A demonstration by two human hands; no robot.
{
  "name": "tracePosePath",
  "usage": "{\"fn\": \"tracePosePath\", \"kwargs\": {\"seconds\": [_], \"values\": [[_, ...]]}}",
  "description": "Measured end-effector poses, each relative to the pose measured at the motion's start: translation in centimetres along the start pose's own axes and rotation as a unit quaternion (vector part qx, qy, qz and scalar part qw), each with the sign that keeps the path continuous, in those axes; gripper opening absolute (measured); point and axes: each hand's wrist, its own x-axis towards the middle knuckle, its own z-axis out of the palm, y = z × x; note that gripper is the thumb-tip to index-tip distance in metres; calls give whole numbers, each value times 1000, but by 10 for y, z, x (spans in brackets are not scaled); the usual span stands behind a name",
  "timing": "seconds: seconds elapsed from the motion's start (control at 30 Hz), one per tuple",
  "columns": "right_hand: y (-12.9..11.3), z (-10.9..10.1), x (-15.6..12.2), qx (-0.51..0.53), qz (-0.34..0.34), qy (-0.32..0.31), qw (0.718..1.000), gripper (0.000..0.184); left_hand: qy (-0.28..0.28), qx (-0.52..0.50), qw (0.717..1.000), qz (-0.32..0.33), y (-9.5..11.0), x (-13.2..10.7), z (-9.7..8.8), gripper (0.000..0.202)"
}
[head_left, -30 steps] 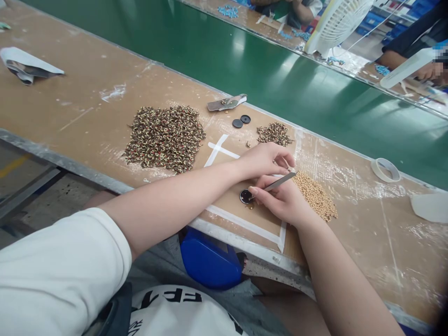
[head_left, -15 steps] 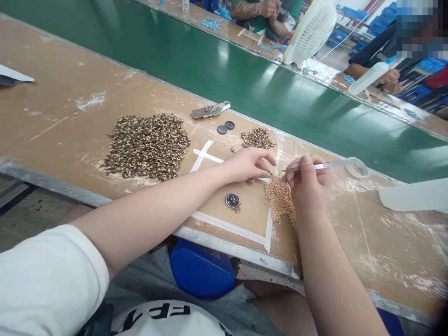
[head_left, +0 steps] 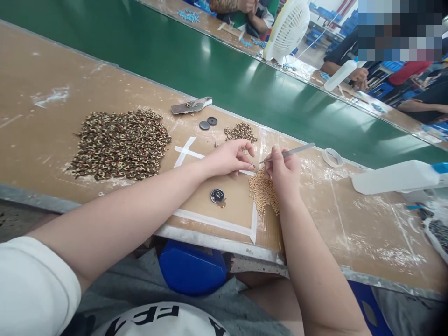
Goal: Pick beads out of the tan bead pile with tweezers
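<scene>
My right hand [head_left: 284, 173] grips metal tweezers [head_left: 292, 150], whose tip points left toward my left fingertips. It rests over a heap of small tan beads [head_left: 263, 190]. My left hand [head_left: 229, 158] lies on the brown bench with thumb and fingers pinched together on something tiny that I cannot make out. A round black and silver disc [head_left: 217, 196] lies just in front of both hands, inside a rectangle of white tape [head_left: 213, 220]. A small pile of brown coil parts [head_left: 240, 132] sits just behind my left hand.
A large heap of brown coil parts [head_left: 119, 143] lies to the left. Two dark discs [head_left: 207, 123] and a metal scoop [head_left: 191, 106] lie behind. A tape roll [head_left: 332, 157] and white bottle [head_left: 395, 177] are to the right. A green conveyor belt [head_left: 245, 88] runs behind the bench; other people work beyond it.
My right hand lifted the tweezers off the disc, moved right to the tan beads, then brought the tip toward my left fingertips. The view shifted right.
</scene>
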Motion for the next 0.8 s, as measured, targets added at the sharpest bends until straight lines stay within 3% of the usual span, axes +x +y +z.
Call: {"fn": "tracePosePath", "kwargs": {"seconds": [0.8], "values": [[2,5,0,25,-4,-24,999,43,-10,-10,1000,20,-2,1,0,32]]}}
